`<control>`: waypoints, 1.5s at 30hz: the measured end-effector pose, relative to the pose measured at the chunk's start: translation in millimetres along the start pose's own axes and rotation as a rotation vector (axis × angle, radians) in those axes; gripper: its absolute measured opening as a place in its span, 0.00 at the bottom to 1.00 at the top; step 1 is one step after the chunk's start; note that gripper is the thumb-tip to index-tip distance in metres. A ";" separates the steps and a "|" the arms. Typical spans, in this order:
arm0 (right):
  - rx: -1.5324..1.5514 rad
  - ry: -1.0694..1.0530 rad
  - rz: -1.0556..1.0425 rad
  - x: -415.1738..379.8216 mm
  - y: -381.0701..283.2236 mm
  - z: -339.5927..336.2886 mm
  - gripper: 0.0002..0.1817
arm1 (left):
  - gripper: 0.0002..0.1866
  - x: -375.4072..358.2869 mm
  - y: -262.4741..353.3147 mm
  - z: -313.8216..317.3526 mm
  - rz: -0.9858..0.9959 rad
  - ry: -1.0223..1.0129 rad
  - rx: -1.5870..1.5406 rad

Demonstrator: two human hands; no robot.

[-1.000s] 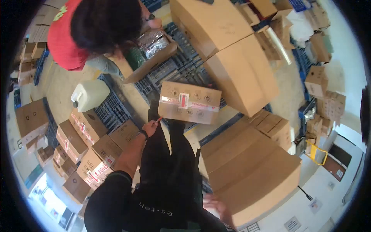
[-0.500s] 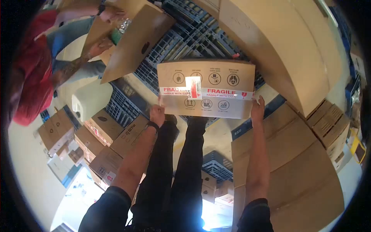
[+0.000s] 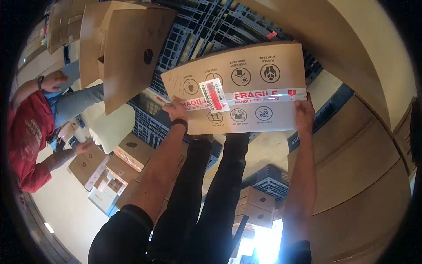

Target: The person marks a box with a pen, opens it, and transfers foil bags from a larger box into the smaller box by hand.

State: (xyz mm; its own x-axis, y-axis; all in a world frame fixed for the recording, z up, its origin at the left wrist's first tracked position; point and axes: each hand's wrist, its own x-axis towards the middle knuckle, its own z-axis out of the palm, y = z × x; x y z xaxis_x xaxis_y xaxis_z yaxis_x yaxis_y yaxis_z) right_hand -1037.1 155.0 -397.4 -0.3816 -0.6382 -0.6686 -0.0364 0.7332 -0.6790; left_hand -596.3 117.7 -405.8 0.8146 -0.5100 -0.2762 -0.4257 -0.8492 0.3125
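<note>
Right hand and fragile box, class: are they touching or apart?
Touching. The head view shows the right hand gripping the fragile box, thumb on its printed face.

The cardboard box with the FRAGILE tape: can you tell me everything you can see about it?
The cardboard box is brown, rectangular and looks closed. White tape with red FRAGILE and HANDLE WITH CARE lettering crosses the face we see, partly covered by a red-and-white ATTENTION label. Round black handling symbols sit above and below the tape. It is tilted, held before the person: the left hand grips one end, the right hand the other. Its underside is hidden.
</note>
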 end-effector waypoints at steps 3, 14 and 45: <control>0.023 0.002 0.021 1.0 0.7 -0.6 0.28 | 0.35 -0.5 8.5 -0.4 -0.041 0.021 -0.027; -0.139 0.183 -0.098 24.3 -43.6 34.7 0.24 | 0.29 10.6 4.9 9.0 0.123 -0.006 -0.094; 0.272 -0.033 0.134 -36.4 -118.0 80.3 0.21 | 0.30 171.2 -153.7 45.3 -0.031 -0.381 -0.797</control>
State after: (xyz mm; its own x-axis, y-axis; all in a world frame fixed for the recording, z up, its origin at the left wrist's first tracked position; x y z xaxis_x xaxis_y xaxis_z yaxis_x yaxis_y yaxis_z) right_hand -944.8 72.8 -317.4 -0.3363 -0.5506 -0.7640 0.2624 0.7244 -0.6375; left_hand -409.2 154.7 -542.3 0.5742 -0.6198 -0.5350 0.1116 -0.5881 0.8010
